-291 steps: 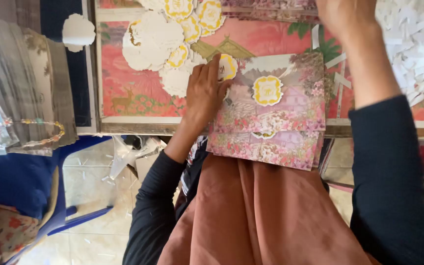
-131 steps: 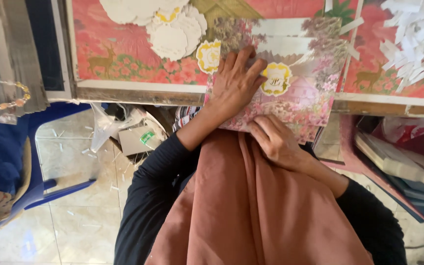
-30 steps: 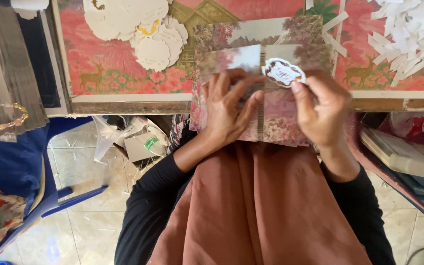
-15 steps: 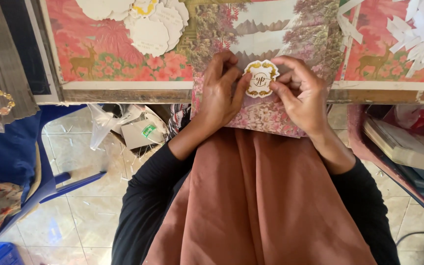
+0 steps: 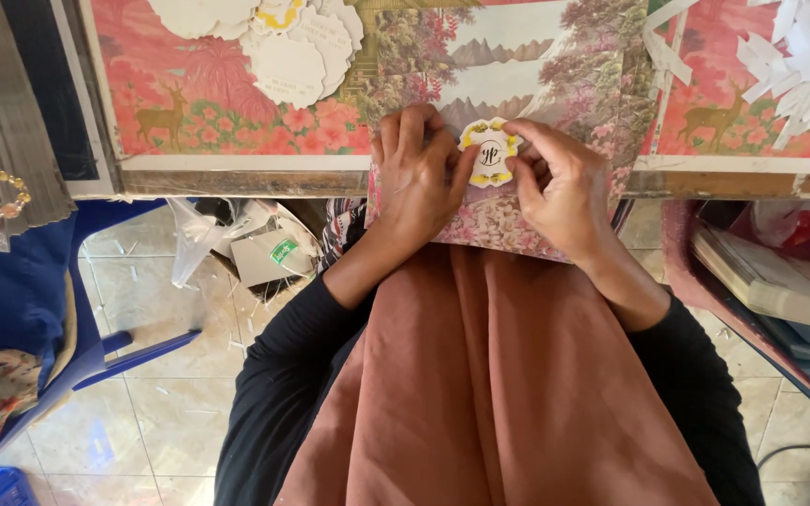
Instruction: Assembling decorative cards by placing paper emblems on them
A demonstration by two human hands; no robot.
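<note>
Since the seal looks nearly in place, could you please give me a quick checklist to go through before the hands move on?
1. Scalloped white and gold sticker sits on the floral card: ok.
2. Left hand lies flat on the card, steadying it: ok.
3. Right hand touches the sticker's right edge with its fingers: ok.
4. Sticker fully stuck down: cannot tell.
5. Card supported: not ok, its lower part overhangs the table edge above the lap.
6. Spare stickers at hand on the table: ok.
</note>
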